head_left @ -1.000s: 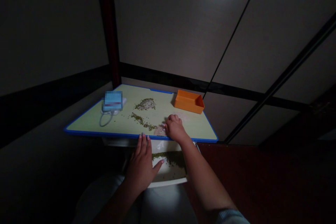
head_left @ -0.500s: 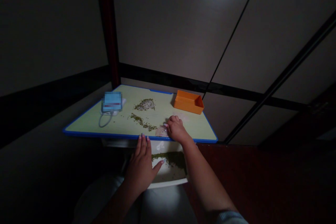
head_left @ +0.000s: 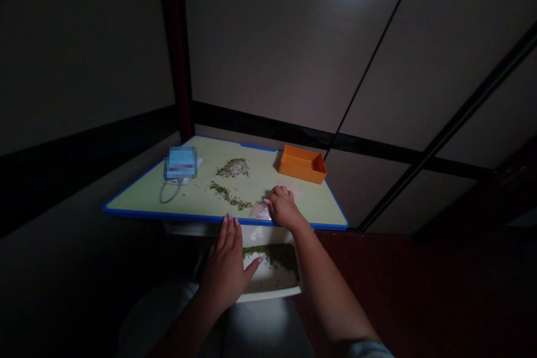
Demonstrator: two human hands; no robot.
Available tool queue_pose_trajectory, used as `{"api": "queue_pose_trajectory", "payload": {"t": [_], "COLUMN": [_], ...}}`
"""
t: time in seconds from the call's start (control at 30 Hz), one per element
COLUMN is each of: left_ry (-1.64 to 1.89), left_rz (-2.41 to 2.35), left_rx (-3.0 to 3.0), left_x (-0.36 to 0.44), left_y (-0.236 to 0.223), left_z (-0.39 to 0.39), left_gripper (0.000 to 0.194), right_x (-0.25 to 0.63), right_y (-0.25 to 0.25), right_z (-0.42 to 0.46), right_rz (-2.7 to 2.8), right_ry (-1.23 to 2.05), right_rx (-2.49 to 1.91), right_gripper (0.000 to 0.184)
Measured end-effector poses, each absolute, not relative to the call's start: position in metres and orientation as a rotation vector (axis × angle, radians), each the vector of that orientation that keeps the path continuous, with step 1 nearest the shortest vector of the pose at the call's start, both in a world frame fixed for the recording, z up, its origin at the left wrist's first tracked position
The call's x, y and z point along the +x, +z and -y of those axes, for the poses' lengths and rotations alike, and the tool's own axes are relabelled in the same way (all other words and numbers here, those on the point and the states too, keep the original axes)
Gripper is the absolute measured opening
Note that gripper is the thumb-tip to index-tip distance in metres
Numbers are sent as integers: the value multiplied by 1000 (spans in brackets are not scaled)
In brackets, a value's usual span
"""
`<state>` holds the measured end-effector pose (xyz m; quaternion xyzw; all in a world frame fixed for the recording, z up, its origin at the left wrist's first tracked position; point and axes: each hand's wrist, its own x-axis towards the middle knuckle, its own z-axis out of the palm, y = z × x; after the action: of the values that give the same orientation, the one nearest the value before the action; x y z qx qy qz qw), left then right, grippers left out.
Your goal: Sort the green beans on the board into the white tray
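A pale green board with a blue rim (head_left: 168, 216) lies ahead of me, carrying two loose patches of small green grains (head_left: 232, 168) in its middle. My right hand (head_left: 284, 208) rests on the board with curled fingers, touching a pale translucent patch (head_left: 259, 212). My left hand (head_left: 224, 264) lies flat and spread, its fingertips on the board's near rim. Its thumb reaches over a white container (head_left: 272, 291) below that rim, which holds a layer of green grains (head_left: 272, 254).
An orange rectangular tray (head_left: 302, 164) stands at the board's far right. At the far left lies a pixelated object (head_left: 180, 162) with a grey cable loop (head_left: 168, 193). A dark post (head_left: 176, 50) rises behind the board, and a reddish-brown surface (head_left: 398, 291) lies to the right.
My right hand has slid slightly to the right along the board, and the pale patch has shifted the same way. My left hand has hardly moved.
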<state>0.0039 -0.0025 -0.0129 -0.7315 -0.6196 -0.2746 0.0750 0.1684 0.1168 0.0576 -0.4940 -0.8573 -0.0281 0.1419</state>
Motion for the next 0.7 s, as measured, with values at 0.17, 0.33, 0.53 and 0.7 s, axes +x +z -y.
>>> {"api": "queue_pose_trajectory", "payload": {"t": [0.17,0.33,0.53,0.7], "left_ry": [-798,-776,-761,-736], "left_rz": [1899,1901,1888,1900], "left_rx": [-2183,-2191,-2189,-2198], "left_x": [4,4,4,5], "left_y": [-13,-12,-10,-8], "left_z": [2,3,4,5], "left_gripper": [84,85,84,83], "right_x": [175,182,173,161], "right_y": [62,67,66,65], "right_z": [-116,-115,-112,-111], "right_rz": [2367,2282,2348,2373], "right_ry": [-95,-92,-34,-91], "right_rx": [-1445,-1544,-1488,-1468], "right_gripper": [26,27,26,26]}}
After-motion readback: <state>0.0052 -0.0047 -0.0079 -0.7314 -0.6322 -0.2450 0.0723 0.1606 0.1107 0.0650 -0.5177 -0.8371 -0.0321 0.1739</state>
